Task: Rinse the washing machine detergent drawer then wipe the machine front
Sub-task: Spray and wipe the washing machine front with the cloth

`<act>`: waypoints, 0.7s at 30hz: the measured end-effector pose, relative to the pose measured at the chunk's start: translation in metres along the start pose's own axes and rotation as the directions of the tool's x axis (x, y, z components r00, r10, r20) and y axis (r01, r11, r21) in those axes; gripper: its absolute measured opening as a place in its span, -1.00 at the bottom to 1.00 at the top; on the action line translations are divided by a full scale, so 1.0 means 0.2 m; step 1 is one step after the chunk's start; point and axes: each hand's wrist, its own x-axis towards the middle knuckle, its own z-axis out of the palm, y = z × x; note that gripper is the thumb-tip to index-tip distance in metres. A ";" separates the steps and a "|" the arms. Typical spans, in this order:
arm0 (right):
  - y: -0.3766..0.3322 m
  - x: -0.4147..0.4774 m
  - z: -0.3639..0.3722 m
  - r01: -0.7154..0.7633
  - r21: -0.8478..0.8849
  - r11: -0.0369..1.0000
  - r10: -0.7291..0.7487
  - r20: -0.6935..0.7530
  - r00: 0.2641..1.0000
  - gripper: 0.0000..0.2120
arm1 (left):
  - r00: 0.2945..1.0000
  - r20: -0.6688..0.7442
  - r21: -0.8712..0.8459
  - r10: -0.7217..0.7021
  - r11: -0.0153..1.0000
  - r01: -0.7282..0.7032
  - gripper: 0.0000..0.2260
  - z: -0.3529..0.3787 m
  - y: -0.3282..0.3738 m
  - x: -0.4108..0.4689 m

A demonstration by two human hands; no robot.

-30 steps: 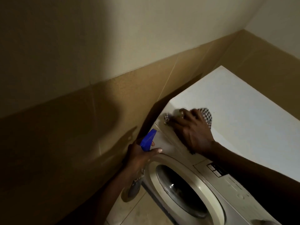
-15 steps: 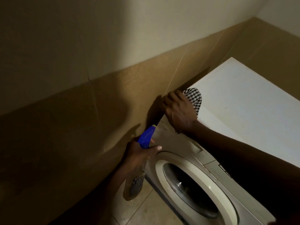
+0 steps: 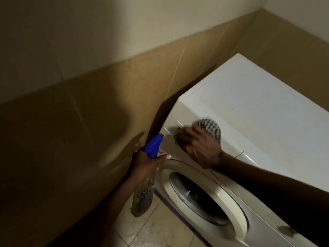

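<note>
Checked black-and-white cloth [image 3: 211, 129] is bunched under the right grip [image 3: 199, 148], whose fingers curl over it and press it against the upper front of the washing machine [image 3: 258, 104]. Directly under and just left of that grip sits what looks like the detergent drawer [image 3: 170, 142], shut flush in the panel. The left grip [image 3: 146, 164], lower and to the left, is wrapped round the neck of a spray bottle [image 3: 154, 145], blue head up, body hanging. The wiping step looks to be in hand; next the cloth should travel down from the grip to the door [image 3: 201, 193] ring and the panel to its right. Count: one cloth, one bottle, one machine, one door, two grips.
</note>
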 end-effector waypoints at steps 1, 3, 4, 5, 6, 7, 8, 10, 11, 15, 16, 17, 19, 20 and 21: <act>0.03 0.07 -0.04 -0.046 -0.027 0.999 0.046 -0.010 0.999 -0.79 | 1.000 -0.014 -0.002 0.000 1.000 0.000 -0.70 0.00 0.00 0.00; 0.04 0.14 -0.09 -0.086 -0.073 0.994 0.086 -0.012 0.996 -0.82 | 0.999 -0.044 0.012 0.014 1.000 -0.013 -0.71 0.01 -0.02 -0.01; 0.04 0.13 -0.09 -0.089 -0.067 0.994 0.089 0.010 0.996 -0.83 | 0.999 -0.047 0.023 0.021 1.000 -0.020 -0.71 0.01 -0.03 -0.02; 0.02 0.08 -0.07 -0.087 -0.061 0.994 0.089 0.028 0.996 -0.82 | 0.999 -0.041 0.031 0.021 0.999 -0.020 -0.71 0.02 -0.04 -0.02; 0.00 0.02 -0.03 -0.071 -0.056 0.996 0.074 0.048 0.996 -0.80 | 0.999 -0.029 0.030 0.018 0.999 -0.017 -0.71 0.02 -0.05 -0.03; -0.02 -0.05 -0.01 -0.052 -0.040 0.998 0.054 0.067 0.996 -0.79 | 1.000 -0.017 0.028 0.007 1.000 -0.006 -0.70 0.02 -0.06 -0.04; -0.04 -0.11 0.01 -0.026 -0.015 1.000 0.027 0.079 0.997 -0.78 | 1.000 -0.006 0.025 -0.002 1.000 0.002 -0.70 0.02 -0.06 -0.06; -0.06 -0.22 0.02 0.020 0.023 1.000 -0.022 0.088 0.996 -0.80 | 1.000 0.004 0.018 -0.019 1.000 0.019 -0.71 0.02 -0.07 -0.08; -0.06 -0.24 0.02 0.031 0.023 0.999 -0.033 0.082 0.996 -0.81 | 1.000 0.008 0.010 -0.025 1.000 0.025 -0.71 0.03 -0.07 -0.08; -0.09 -0.10 0.02 0.006 -0.020 1.000 -0.004 0.091 0.996 -0.85 | 1.000 0.008 -0.006 -0.017 1.000 0.017 -0.71 0.04 -0.09 -0.10; -0.10 -0.03 0.02 -0.006 -0.040 0.999 0.009 0.078 0.997 -0.85 | 1.000 0.005 -0.011 -0.012 1.000 0.012 -0.73 0.04 -0.11 -0.11; -0.10 0.05 0.01 -0.025 -0.060 0.998 0.029 0.064 0.998 -0.84 | 1.000 0.007 -0.013 -0.008 1.000 0.008 -0.74 0.04 -0.12 -0.12; -0.08 0.17 -0.02 -0.084 -0.075 0.994 0.085 0.018 0.996 -0.85 | 1.000 0.016 0.000 -0.020 1.000 0.020 -0.74 0.04 -0.14 -0.13; -0.06 0.19 -0.03 -0.109 -0.060 0.992 0.108 -0.011 0.994 -0.84 | 0.999 0.017 0.010 -0.029 1.000 0.029 -0.73 0.05 -0.15 -0.12; -0.06 0.18 -0.03 -0.120 -0.041 0.992 0.119 -0.023 0.993 -0.83 | 0.999 0.019 0.017 -0.041 0.999 0.041 -0.73 0.05 -0.16 -0.12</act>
